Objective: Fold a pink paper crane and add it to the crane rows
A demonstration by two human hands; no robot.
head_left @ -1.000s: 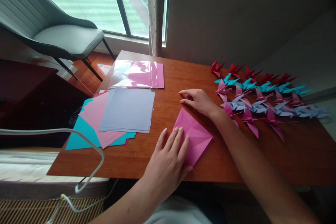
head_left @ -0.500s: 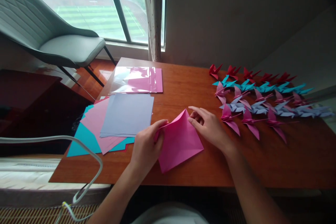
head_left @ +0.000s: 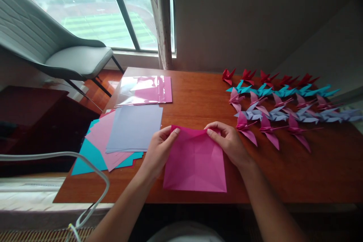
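Observation:
A square sheet of magenta origami paper (head_left: 195,166), marked with creases, lies in front of me close to the table's near edge. Its far edge is lifted a little. My left hand (head_left: 162,145) pinches the far left corner between thumb and fingers. At the far right corner, my right hand (head_left: 227,140) grips the sheet the same way, thumb on top. To the right of that hand stand folded magenta paper cranes (head_left: 268,130), the nearest of several rows.
Left of the sheet lie lavender paper squares (head_left: 134,126) over pink and turquoise sheets (head_left: 87,159). Behind them is a clear packet (head_left: 141,90) of paper. Rows of red cranes (head_left: 266,78), turquoise, pink and lavender cranes fill the back right. A white cable (head_left: 96,166) loops at lower left.
The magenta paper has opened from a slanted, partly folded position into a square facing me. My right hand has closed on its far right corner; my left hand holds the far left one.

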